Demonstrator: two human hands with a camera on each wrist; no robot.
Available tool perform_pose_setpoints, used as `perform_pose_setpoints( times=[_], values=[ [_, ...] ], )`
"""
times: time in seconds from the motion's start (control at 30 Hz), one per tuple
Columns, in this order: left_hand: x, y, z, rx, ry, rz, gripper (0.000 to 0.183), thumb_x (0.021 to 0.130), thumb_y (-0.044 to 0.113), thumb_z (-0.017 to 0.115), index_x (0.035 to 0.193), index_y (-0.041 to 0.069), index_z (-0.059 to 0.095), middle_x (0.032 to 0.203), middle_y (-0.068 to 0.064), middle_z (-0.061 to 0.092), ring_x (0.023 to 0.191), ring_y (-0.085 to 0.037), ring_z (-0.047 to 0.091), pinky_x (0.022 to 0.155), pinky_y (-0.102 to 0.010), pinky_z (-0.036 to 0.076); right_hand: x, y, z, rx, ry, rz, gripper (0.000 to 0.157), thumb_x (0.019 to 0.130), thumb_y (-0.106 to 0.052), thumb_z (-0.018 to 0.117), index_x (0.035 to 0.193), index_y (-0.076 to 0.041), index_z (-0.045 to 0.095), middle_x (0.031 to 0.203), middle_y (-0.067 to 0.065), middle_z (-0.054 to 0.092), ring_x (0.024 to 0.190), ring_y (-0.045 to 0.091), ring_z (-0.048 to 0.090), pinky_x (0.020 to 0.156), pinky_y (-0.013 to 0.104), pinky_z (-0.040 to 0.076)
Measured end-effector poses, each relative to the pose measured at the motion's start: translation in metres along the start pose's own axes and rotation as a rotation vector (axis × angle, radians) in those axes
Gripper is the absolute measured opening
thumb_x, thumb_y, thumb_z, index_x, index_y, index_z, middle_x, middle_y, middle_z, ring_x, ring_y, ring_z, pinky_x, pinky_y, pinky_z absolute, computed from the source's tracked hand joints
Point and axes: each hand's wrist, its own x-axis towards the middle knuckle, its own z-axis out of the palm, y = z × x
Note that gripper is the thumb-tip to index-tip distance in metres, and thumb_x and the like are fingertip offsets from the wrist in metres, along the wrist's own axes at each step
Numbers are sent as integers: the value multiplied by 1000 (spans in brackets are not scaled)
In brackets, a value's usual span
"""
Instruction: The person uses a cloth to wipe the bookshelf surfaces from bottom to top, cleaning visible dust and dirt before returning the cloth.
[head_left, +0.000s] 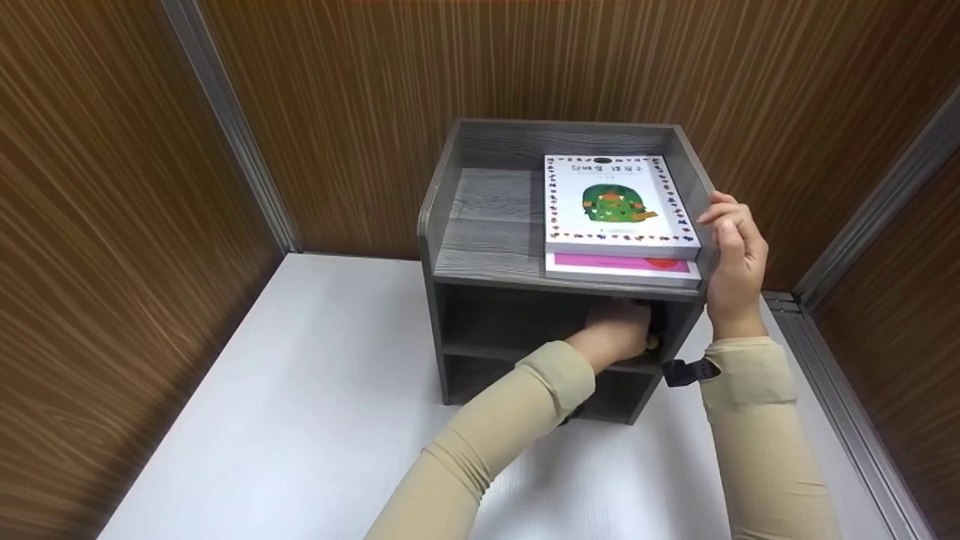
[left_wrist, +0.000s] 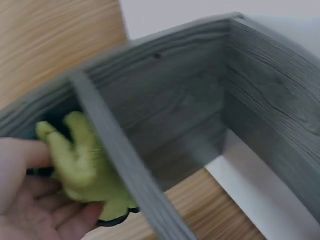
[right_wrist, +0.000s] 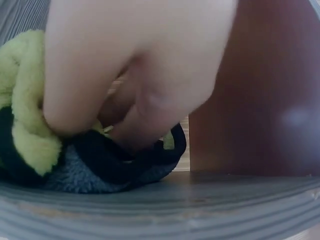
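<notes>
My left hand (head_left: 619, 326) reaches into the middle compartment of a small grey wood-grain shelf unit (head_left: 487, 217). In the left wrist view the left hand (left_wrist: 45, 200) grips a yellow-green plush toy (left_wrist: 85, 175), its fingers bent around one side. The right wrist view shows a hand bent over the plush toy (right_wrist: 30, 85), which has dark and grey fabric parts; its fingertips are hidden in the folds. Outside the unit, my right hand (head_left: 739, 255) holds the top edge of the right side panel with bent fingers.
Two stacked books lie on the unit's top right, the upper book (head_left: 611, 202) showing a green picture and the lower book (head_left: 622, 268) a pink band. Below the toy's shelf is a lower compartment (left_wrist: 170, 100). A white table (head_left: 315, 390) carries the unit, with wood-grain walls (head_left: 337, 127) around it.
</notes>
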Motion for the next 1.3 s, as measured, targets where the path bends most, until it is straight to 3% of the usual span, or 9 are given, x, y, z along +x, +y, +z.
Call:
perform_pose_setpoints(
  times=[0.17,0.27,0.37,0.53,0.7,0.8,0.93,1.1,1.3],
  values=[
    [-2,-6,-1,-127,-70,41,54,77,43,53,125,24,35,123,1,40,107,-10,39,85,-26,37,1,-1,-1,-11,3,-11,23,79,-1,34,60,11,35,78,15,50,106,31,39,93,31,25],
    [-5,-10,-2,-172,-139,80,59,79,41,52,130,25,27,129,3,33,114,-8,30,93,-22,27,-1,0,-1,-22,-3,-10,23,79,0,35,60,12,35,78,16,50,106,30,39,93,31,25],
    [-8,-10,-6,-150,-202,150,43,81,36,51,119,20,40,118,2,43,104,-7,39,86,-19,32,-1,1,-1,-17,4,-3,23,79,0,35,59,10,35,78,15,50,106,30,39,93,31,26],
    [-16,-3,-16,-75,-288,195,9,79,22,52,85,16,51,75,3,49,67,-11,44,59,-23,40,-1,3,-1,-8,3,-19,23,79,0,35,58,9,34,77,16,50,106,31,40,93,32,25],
    [-28,4,-15,87,-285,170,7,79,24,52,79,17,55,72,5,52,64,-10,46,57,-27,43,-2,3,0,-25,-28,-25,23,80,-2,36,60,11,34,79,17,49,106,30,39,93,32,25],
    [-35,7,-8,169,-308,145,33,77,29,53,108,16,52,103,4,52,79,-8,49,65,-28,44,-1,1,-1,-22,-21,-20,24,80,-2,35,61,12,34,79,17,49,107,30,39,93,32,25],
    [-42,9,5,245,-313,129,77,74,41,55,135,16,16,137,-3,19,110,-11,36,80,-33,40,-1,-1,1,-3,4,2,23,80,-1,35,61,12,34,78,16,50,107,30,39,93,31,25],
    [-41,7,12,257,-317,130,92,70,53,54,136,13,4,140,-7,1,124,-16,11,94,-36,26,-1,-3,3,-2,-4,0,22,79,1,34,60,12,34,78,16,50,106,31,39,93,31,25],
    [-27,-1,12,155,-362,155,91,72,49,54,136,13,0,140,-9,-6,126,-17,-2,97,-22,18,-2,-4,3,-11,2,7,23,79,-1,33,62,13,35,79,16,50,107,30,38,93,30,25]
  ],
)
